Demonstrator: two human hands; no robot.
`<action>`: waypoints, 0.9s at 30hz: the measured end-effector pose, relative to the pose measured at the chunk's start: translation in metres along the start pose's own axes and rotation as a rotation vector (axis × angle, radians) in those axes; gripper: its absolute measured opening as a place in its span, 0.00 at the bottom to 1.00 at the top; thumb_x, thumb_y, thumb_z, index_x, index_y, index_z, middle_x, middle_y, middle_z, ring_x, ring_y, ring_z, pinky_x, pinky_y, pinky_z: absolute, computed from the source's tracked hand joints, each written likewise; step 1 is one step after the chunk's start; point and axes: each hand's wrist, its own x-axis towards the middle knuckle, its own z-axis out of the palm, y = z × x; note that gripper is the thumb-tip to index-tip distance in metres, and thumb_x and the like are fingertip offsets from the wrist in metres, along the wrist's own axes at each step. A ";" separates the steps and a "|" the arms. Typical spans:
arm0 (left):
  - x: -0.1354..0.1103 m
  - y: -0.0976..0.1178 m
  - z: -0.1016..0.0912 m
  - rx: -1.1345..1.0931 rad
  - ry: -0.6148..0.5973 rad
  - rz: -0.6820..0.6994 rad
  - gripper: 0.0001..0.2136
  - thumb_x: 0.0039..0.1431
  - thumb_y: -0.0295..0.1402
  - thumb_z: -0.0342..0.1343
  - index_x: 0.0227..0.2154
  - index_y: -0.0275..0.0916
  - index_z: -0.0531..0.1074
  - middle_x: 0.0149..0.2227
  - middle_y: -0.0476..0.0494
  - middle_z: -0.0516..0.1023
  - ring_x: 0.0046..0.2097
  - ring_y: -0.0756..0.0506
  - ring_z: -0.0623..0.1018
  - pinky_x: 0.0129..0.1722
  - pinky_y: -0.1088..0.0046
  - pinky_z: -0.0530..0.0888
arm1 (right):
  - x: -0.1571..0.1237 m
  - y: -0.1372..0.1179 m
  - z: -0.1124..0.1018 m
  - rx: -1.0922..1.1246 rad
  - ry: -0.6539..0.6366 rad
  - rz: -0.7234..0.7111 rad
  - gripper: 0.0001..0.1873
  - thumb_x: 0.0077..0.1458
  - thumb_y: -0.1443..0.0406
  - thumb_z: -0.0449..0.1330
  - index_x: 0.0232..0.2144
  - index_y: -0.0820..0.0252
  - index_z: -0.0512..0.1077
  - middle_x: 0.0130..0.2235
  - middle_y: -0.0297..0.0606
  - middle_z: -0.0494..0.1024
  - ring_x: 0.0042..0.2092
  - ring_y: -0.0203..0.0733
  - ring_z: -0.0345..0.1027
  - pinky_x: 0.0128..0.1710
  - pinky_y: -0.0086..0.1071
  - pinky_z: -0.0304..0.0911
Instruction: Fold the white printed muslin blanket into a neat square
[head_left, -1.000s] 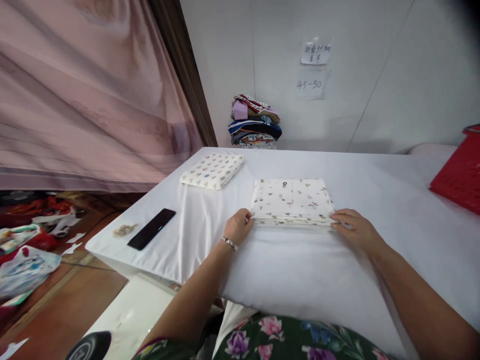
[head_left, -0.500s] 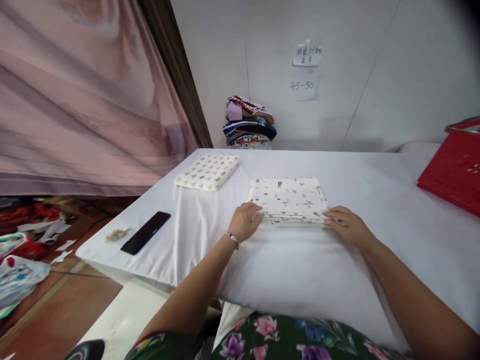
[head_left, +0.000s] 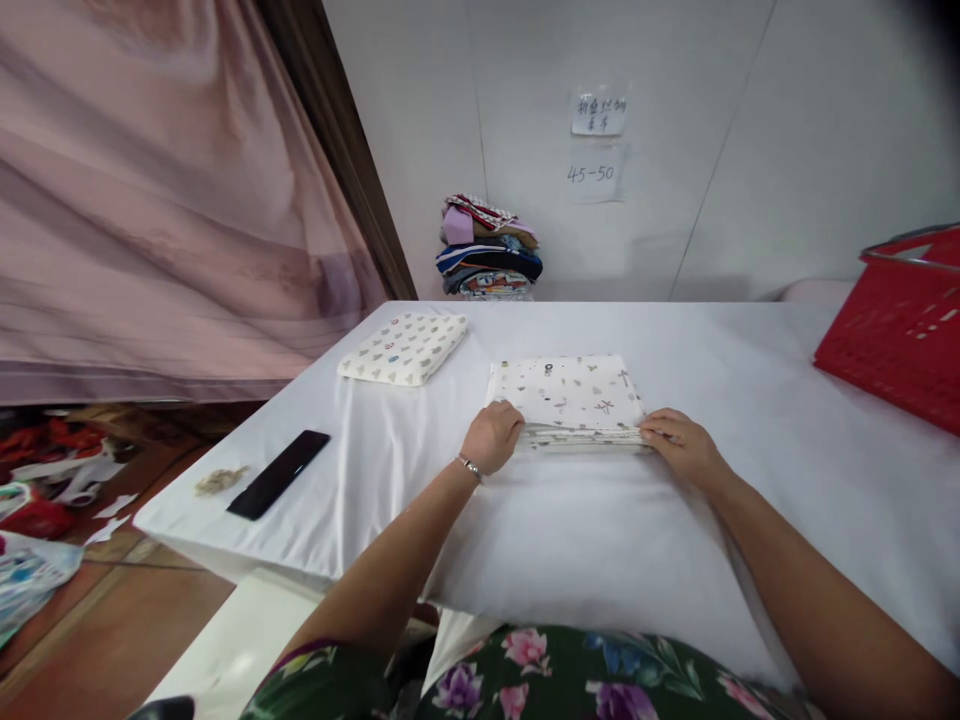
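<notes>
A folded white cloth with small prints lies in the middle of the white-covered table. My left hand is curled around its near left corner, fingers closed on the layered edge. At the near right corner, my right hand pinches the same edge with bent fingers. A second folded printed cloth lies further back to the left, apart from both hands.
A black phone and a small tan scrap lie near the table's left edge. A red basket stands at the right. A pile of folded clothes sits against the back wall. A pink curtain hangs at left.
The view has shifted a little; both hands stay at the cloth's near corners. My left hand has closed more tightly over its corner.
</notes>
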 end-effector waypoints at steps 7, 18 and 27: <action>-0.020 -0.004 0.009 0.080 0.016 0.125 0.11 0.62 0.30 0.41 0.33 0.38 0.69 0.35 0.42 0.71 0.39 0.45 0.68 0.41 0.67 0.65 | 0.001 0.002 -0.001 0.006 0.021 -0.042 0.12 0.53 0.57 0.54 0.29 0.55 0.74 0.40 0.37 0.72 0.42 0.42 0.66 0.42 0.36 0.63; -0.022 -0.008 0.016 0.013 0.035 0.100 0.11 0.62 0.34 0.43 0.35 0.40 0.71 0.35 0.42 0.72 0.39 0.46 0.68 0.41 0.66 0.66 | 0.001 0.006 -0.001 0.017 -0.034 -0.021 0.12 0.52 0.56 0.54 0.31 0.53 0.74 0.41 0.38 0.72 0.43 0.42 0.66 0.36 0.34 0.66; 0.025 0.009 0.006 -0.021 0.093 -0.048 0.15 0.61 0.40 0.46 0.27 0.39 0.73 0.33 0.43 0.74 0.39 0.45 0.72 0.39 0.68 0.69 | 0.004 -0.001 -0.001 -0.028 -0.099 -0.031 0.13 0.53 0.55 0.52 0.30 0.53 0.74 0.40 0.38 0.71 0.42 0.43 0.66 0.34 0.35 0.67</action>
